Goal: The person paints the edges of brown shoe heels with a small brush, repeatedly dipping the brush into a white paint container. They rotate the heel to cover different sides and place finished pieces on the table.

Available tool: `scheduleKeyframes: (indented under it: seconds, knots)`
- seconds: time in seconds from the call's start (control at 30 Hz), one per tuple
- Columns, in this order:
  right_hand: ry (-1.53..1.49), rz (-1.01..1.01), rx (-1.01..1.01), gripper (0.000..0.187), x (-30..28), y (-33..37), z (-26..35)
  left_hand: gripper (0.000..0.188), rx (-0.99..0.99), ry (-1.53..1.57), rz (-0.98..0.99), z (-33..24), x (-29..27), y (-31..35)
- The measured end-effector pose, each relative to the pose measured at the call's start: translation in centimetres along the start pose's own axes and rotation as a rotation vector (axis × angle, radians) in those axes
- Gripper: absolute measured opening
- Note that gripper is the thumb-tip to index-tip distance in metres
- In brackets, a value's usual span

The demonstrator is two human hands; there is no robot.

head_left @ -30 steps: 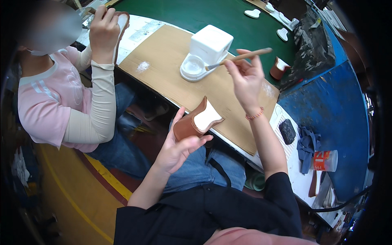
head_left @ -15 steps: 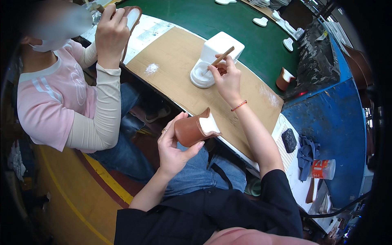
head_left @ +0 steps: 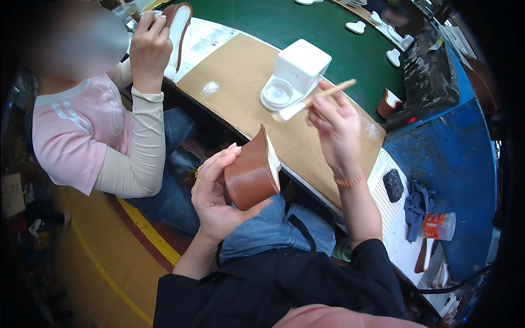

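My left hand [head_left: 212,199] is wrapped round a brown, curved shoe piece [head_left: 249,177], thumb below and fingers along its left side. Its outer wall looks like leather, and a pale face shows at its right edge. In my right hand [head_left: 336,123] is a brush [head_left: 322,100] with a wooden handle; its white tip points left and down. That tip hangs just below the round cup of a white dispenser [head_left: 302,63], which stands on a cardboard sheet [head_left: 229,71]. The brush and the shoe piece are apart.
At my left a person [head_left: 82,131] in a pink shirt holds up a brown shoe sole [head_left: 178,33] with a white face. White sole pieces [head_left: 355,27] lie on the green belt [head_left: 246,19]. Right of me are a black block [head_left: 392,186], a blue cloth [head_left: 418,202] and a clear tub [head_left: 439,226].
My right hand has drawn the brush out of the dispenser's cup and moved right and nearer to me. My left hand has shifted slightly left, and the shoe piece has turned.
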State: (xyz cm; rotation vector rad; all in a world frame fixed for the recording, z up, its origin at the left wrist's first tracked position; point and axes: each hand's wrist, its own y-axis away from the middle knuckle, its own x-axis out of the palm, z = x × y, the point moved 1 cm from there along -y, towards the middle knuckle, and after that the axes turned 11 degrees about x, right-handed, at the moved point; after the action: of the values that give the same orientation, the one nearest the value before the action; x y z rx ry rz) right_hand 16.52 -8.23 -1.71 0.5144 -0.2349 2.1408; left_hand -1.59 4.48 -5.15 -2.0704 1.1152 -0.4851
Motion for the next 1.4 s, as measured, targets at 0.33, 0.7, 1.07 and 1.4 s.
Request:
scheduleKeyframes:
  seconds: [0.33,0.7,1.07,1.4]
  knots:
    - [0.251,-0.122,-0.343,0.054,1.6,10.1,5.5,0.072,0.234,-0.121,0.067,-2.2,2.9,-1.8]
    - [0.318,-0.104,-0.468,0.059,0.2,11.4,7.1,0.070,0.320,-0.097,0.101,-3.6,4.3,-1.7]
    - [0.334,-0.065,-0.544,0.061,0.2,12.6,7.2,0.070,0.274,-0.121,0.112,-4.0,4.6,-1.8]
    - [0.437,-0.063,-0.618,0.065,-0.3,13.0,7.0,0.071,0.128,-0.084,0.131,-4.1,4.6,-1.7]
